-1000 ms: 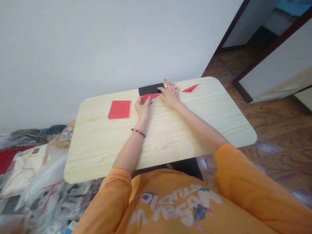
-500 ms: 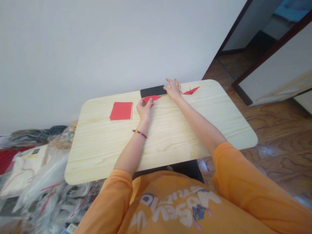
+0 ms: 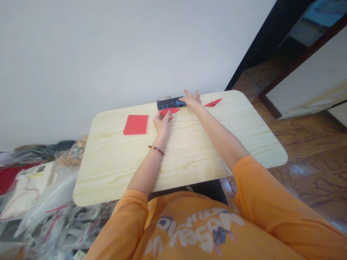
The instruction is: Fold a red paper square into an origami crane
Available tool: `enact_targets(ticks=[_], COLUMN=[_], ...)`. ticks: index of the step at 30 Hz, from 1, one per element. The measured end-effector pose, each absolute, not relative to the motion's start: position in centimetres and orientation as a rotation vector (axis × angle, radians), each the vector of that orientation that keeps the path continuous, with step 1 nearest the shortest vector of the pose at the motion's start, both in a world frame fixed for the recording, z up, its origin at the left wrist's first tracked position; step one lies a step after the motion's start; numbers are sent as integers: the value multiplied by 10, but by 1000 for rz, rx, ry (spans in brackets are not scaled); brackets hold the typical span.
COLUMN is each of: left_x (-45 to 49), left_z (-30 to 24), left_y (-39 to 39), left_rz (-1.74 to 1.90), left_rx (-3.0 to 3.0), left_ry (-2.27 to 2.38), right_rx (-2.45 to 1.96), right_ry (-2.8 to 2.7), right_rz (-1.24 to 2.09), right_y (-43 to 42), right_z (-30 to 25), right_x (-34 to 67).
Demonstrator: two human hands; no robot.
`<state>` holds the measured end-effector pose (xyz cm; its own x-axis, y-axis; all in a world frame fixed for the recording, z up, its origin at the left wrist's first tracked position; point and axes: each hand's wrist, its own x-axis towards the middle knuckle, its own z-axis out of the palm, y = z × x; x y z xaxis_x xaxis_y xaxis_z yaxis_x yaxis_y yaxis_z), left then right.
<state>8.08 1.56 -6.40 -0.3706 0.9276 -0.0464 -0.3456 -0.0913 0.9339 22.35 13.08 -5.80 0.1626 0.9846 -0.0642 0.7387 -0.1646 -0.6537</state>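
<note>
My left hand pinches a folded red paper piece, long and pointed at its tip, just in front of a phone. The phone lies flat at the table's back edge with its screen lit. My right hand is at the phone's right end, fingers spread, the thumb over the screen. A finished red paper crane with pointed wings rests to the right of that hand. Left of my left hand lies a stack of square red paper.
The pale wooden table has rounded corners and stands against a white wall. Plastic-wrapped goods are piled on the left. On the right are a wooden floor and a doorway.
The phone's dark screen has lit up. My right thumb has shifted slightly over it. My left hand keeps its pinch on the folded paper.
</note>
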Motion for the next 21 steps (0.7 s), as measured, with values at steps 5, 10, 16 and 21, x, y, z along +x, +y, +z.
enact_targets(ticks=[5, 10, 16, 21], left_x=[81, 81, 82, 82], left_z=[-63, -62, -62, -62], left_y=[15, 15, 15, 14], left_rz=[1638, 1638, 1640, 1643], left_rx=[741, 749, 748, 745], left_ry=[1181, 1188, 1190, 1169], right_rx=[-1919, -2144, -1946, -1922], right_ry=[-1636, -1652, -1664, -1653], right_rz=[604, 556, 605, 561], right_y=[126, 126, 129, 123], right_z=[-55, -55, -56, -57], right_x=[216, 211, 215, 213])
